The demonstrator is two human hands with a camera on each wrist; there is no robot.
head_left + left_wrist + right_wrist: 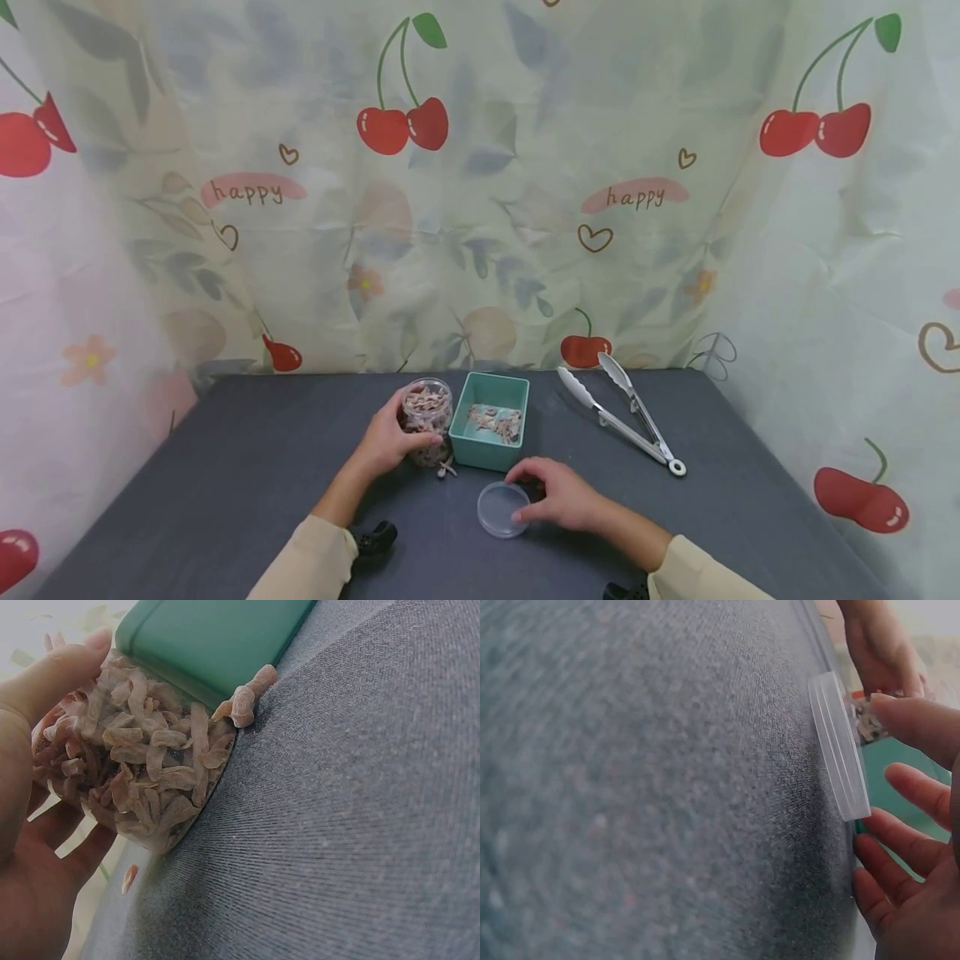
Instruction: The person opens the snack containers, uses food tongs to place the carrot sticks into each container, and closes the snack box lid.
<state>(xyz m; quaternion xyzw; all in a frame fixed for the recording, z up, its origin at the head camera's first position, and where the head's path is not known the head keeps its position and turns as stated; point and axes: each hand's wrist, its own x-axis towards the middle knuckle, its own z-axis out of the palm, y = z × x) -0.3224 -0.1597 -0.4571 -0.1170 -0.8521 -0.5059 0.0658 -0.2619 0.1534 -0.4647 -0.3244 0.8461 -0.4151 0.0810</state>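
My left hand (pixel 386 437) grips a clear jar (pixel 427 404) filled with small, pale brown dried pieces, its thumb across the front. The jar stands upright against the left side of a green rectangular box (pixel 489 456). More such pieces lie on the box's floor. A loose dried piece (pixel 244 701) rests on the table beside the jar and box. Below the box, a round translucent lid (pixel 497 510) lies flat on the table. My right hand (pixel 566 497) is at the lid's right edge with fingers spread; one fingertip appears to touch the rim in the right wrist view.
Metal tongs (pixel 630 432) lie spread apart on the dark cloth-covered table (pixel 247 475), right of the box. A cherry-patterned curtain (pixel 487 208) stands behind the table and along both sides. One small crumb (pixel 130 878) lies near the jar.
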